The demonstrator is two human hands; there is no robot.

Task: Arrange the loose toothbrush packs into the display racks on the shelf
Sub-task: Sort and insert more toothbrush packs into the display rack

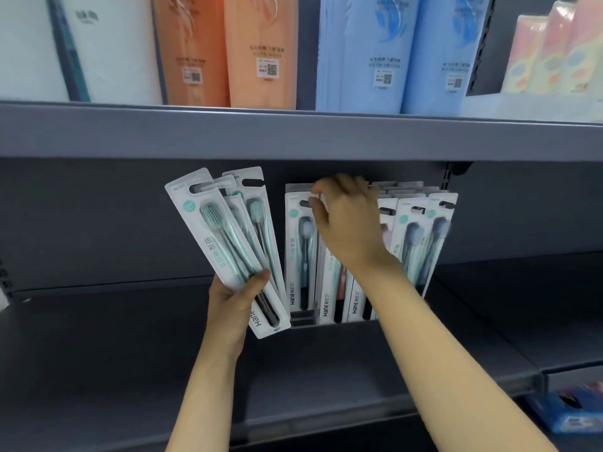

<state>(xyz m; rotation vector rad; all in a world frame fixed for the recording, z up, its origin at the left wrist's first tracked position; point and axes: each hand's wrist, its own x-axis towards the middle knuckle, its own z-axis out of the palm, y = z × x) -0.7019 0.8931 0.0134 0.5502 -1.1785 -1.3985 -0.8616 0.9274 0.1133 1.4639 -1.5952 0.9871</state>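
Holding: left hand (233, 296) grips a fan of loose toothbrush packs (228, 246) by their lower ends, thumb across the front, fingers (261, 278) clamped on the cards.
Loose packs: at least three white cards with mint-green brush heads, tilted so their tops lean to the left, hang-holes uppermost; they sit just left of the hanging rows and in front of the dark back panel (81, 216).
Right hand: right hand (347, 223) is raised to the tops of the hanging toothbrush packs (301, 256), back of the hand toward the camera.
Right fingers: curled at the top edge of the front cards, with thumb and forefinger close together near a card's hang-hole; whether they pinch a card cannot be told, since the hand hides the contact and the picture is blurred there.
Display racks: several rows of packs hang side by side under the upper shelf (293, 135), cards upright; the rightmost row (424, 236) leans slightly, its foot swung to the left. The hooks themselves are hidden by the cards.
Lower shelf: dark grey lower shelf (114, 337) lies below both forearms, its front edge nearest the camera.
Upper shelf goods: tall orange packages (228, 50) left of centre, blue packages (401, 50) right of centre, white rolls (107, 47) at far left, pastel packs (548, 50) at far right.
Near right: a blue box (567, 412) sits at the lower right corner, blurred.
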